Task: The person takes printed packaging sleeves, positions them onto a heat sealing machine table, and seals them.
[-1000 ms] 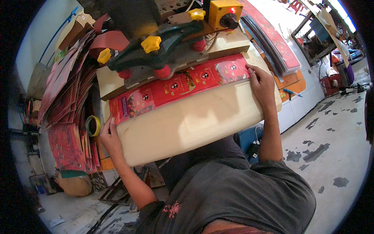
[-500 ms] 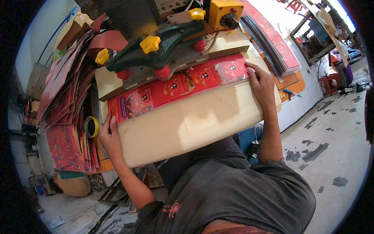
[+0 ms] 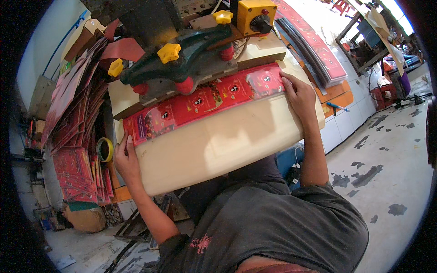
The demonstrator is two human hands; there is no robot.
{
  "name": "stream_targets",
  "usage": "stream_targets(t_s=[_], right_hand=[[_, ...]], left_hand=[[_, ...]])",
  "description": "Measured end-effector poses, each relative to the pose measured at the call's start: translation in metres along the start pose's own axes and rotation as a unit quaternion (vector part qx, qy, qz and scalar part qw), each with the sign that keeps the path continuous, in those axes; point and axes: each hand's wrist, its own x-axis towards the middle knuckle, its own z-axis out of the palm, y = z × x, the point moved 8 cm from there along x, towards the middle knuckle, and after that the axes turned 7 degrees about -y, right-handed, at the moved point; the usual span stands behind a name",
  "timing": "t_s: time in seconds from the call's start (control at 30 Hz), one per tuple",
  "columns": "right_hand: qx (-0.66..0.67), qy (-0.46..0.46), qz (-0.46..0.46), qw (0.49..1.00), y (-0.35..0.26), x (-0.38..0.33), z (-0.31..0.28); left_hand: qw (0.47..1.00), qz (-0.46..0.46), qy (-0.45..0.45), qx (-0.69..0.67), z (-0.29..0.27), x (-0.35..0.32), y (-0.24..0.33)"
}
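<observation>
Honestly, the red strip (image 3: pixel 202 101) is best kept flat on the pale board (image 3: pixel 205 145), squared to the back ledge (image 3: pixel 261 61); ends are touched by left hand (image 3: pixel 128 158) and right hand (image 3: pixel 301 98), grip closed or not can't be told

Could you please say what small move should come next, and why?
Perhaps press the red printed strip lightly against the brown guide behind it, since the left hand and right hand are at its opposite ends and its far edge runs beside that guide.
</observation>
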Motion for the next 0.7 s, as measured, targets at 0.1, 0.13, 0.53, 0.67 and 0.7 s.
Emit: stream_targets(t_s=[0.1,0.13,0.53,0.67,0.7], right_hand=[[-0.001,-0.002,0.003,1.000,0.001,0.000,0.001],[0.001,-0.007,0.011,1.000,0.002,0.000,0.001],[0.125,0.019,-0.030,0.992,-0.008,-0.007,-0.009],[0.130,0.011,0.003,0.991,-0.014,-0.011,-0.015],[0.146,0.012,-0.004,0.989,-0.001,-0.008,-0.011]], left_hand=[[1.000,0.001,-0.002,-0.008,0.003,0.001,-0.008],[1.000,0.000,-0.001,-0.008,0.003,0.000,-0.009],[0.999,-0.022,0.003,-0.045,-0.005,-0.006,-0.003],[0.999,-0.012,0.010,-0.037,-0.006,-0.005,0.003],[0.999,-0.015,0.004,-0.031,-0.005,-0.004,0.004]])
